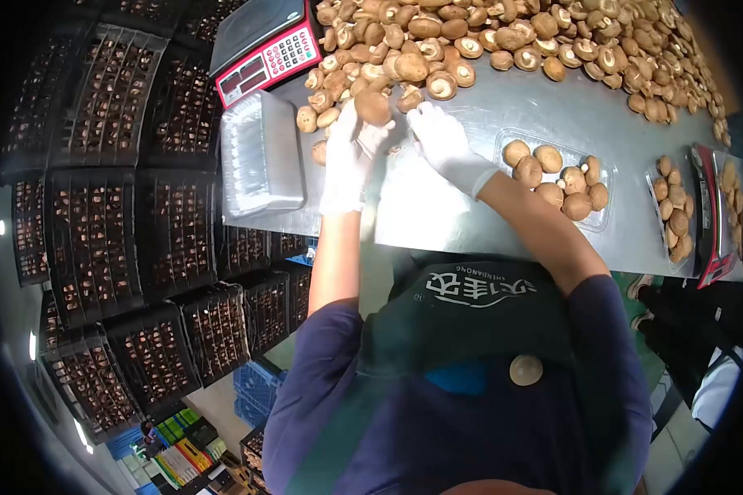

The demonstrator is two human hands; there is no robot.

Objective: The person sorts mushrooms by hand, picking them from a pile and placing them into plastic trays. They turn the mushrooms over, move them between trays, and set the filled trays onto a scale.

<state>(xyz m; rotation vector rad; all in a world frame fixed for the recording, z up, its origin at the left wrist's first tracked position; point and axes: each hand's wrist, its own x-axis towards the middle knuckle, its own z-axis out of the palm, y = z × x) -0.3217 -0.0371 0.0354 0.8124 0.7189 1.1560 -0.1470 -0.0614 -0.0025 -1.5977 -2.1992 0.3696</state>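
My left hand point(351, 148), in a white glove, is closed around a brown mushroom point(373, 107) at the near edge of the mushroom pile point(462, 41). Beside it, my right hand point(437, 136), gloved too, has its fingertips close to another mushroom point(409, 99) at the pile's edge; whether they grip anything is hidden. To the right, a clear plastic tray point(608, 175) on the metal table point(479, 95) holds several mushrooms. Left of my left hand stands a stack of clear empty trays point(260, 153).
A red digital scale point(268, 62) is at the table's upper left. At the right are another filled tray point(674, 210) and a second red scale point(708, 214). Dark crates of mushrooms point(99, 239) line the left side. Part of another person point(685, 322) shows at the lower right.
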